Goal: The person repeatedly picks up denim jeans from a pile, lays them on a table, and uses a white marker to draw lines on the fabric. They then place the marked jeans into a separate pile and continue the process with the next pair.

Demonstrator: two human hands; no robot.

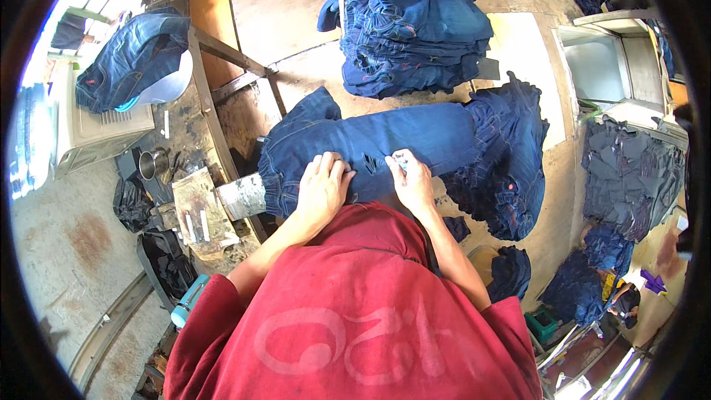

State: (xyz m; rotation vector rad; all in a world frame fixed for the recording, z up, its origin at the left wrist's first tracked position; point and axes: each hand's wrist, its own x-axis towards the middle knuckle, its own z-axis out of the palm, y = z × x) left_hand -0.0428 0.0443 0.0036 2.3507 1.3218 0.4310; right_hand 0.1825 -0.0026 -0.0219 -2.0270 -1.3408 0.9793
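Note:
A pair of dark blue jeans (422,137) lies stretched sideways in front of me, pulled over a board whose pale end (244,195) sticks out of the waistband at the left. The leg has a small ripped patch (372,162) with frayed threads. Just left of that rip, my left hand (324,187) rests on the denim with its fingers laid down, holding nothing that shows. My right hand (412,181) is closed in a pinch right of the rip. A small pale thing shows at its fingertips, too small to name.
A tall stack of jeans (415,26) stands beyond the board. More denim (511,155) bunches at the right. At the left are a worn bench with a metal cup (153,164) and jeans (137,63) over a pale basin. Dark garments (629,170) lie far right; another person (626,304) is lower right.

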